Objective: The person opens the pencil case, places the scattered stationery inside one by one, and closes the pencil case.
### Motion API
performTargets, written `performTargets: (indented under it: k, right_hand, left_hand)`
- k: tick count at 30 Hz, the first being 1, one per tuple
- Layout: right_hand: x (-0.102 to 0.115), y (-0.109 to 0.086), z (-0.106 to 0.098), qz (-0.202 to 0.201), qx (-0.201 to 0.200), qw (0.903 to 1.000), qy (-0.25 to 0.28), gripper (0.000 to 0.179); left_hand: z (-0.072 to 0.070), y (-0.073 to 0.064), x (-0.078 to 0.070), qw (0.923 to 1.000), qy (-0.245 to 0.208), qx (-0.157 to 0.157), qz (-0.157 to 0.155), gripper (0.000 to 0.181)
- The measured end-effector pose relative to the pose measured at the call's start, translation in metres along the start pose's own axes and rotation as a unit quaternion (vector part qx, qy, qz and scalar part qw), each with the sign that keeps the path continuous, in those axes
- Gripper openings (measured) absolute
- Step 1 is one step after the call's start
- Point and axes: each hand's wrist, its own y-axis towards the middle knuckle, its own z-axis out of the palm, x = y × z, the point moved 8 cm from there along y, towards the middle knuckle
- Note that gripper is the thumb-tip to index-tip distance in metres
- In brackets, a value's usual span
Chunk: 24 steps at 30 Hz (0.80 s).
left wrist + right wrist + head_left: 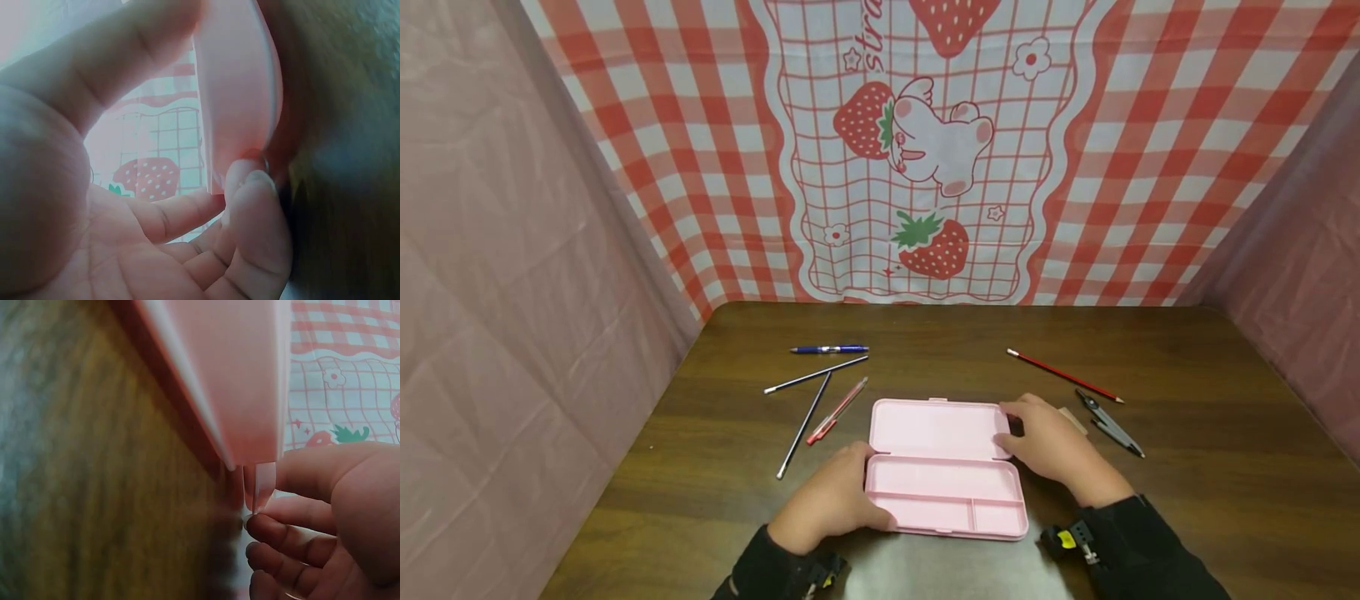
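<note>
A pink pencil case (925, 479) lies open on the table, its lid (936, 427) folded back on the far side. The tray part shows one long compartment and two smaller ones, with nothing in them. My left hand (835, 500) grips the case's left end, thumb at the near corner and fingers by the hinge; in the left wrist view the fingertips (247, 181) curl at the pink wall. My right hand (1045, 437) pinches the lid's right edge between thumb and fingers, also seen in the right wrist view with the lid edge (265, 481) between them.
Left of the case lie a blue pen (829, 349), two dark striped pencils (816, 375) and a clear red pen (838, 410). On the right are a red pencil (1063, 375), a compass (1108, 422) and a small beige piece (1073, 421) partly behind my right hand. A checked cloth (715, 167) hangs behind.
</note>
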Motion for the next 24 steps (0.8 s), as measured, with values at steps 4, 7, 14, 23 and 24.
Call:
performTargets:
  k: [4, 7, 14, 23, 24]
  right_hand:
    - [0.000, 0.000, 0.004, -0.009, 0.007, 0.9998, 0.016, 0.056]
    - [0.002, 0.000, 0.004, -0.019, 0.009, 0.9995, 0.023, 0.060]
    - [0.006, -0.004, -0.011, -0.007, 0.000, 0.9997, 0.023, 0.061]
    - [0.001, -0.010, -0.029, -0.016, 0.008, 0.9989, 0.044, 0.064]
    - [-0.002, -0.011, -0.032, -0.014, 0.007, 0.9989, 0.044, 0.064]
  left_hand:
    - [0.000, 0.000, 0.002, 1.0000, 0.002, -0.003, 0.005, 0.084]
    - [0.000, 0.000, 0.002, 1.0000, 0.004, -0.002, 0.004, 0.083]
    - [-0.001, 0.001, 0.000, 1.0000, -0.003, 0.002, -0.002, 0.082]
    - [-0.001, 0.001, 0.000, 1.0000, 0.000, 0.004, 0.003, 0.082]
    - [-0.001, 0.000, 0.000, 1.0000, 0.000, 0.005, 0.003, 0.083]
